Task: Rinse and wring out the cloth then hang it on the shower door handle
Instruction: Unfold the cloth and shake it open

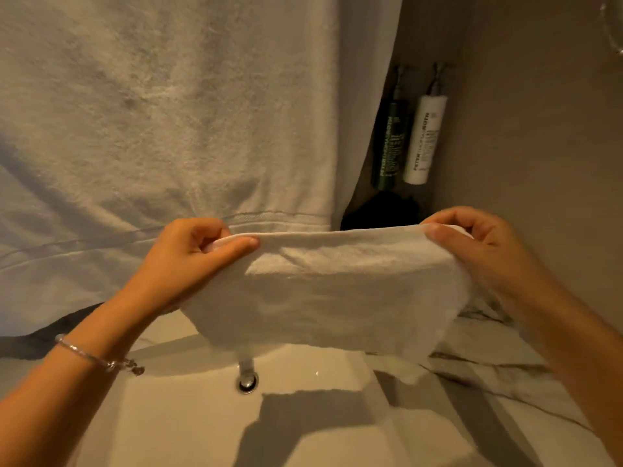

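A small white cloth (330, 291) is stretched flat between my two hands above a white sink. My left hand (192, 261) pinches its top left corner between thumb and fingers; a thin bracelet sits on that wrist. My right hand (485, 251) grips the top right corner. The cloth hangs down in a folded sheet and hides the tap; only a chrome piece shows below its lower edge. No shower door handle is in view.
A large pale towel (161, 123) hangs close behind the cloth, filling the upper left. A dark green bottle (389, 146) and a white bottle (425, 139) hang on the beige wall at the right. The sink basin (188, 426) with its chrome drain (247, 382) lies below, with marble counter (499, 375) at the right.
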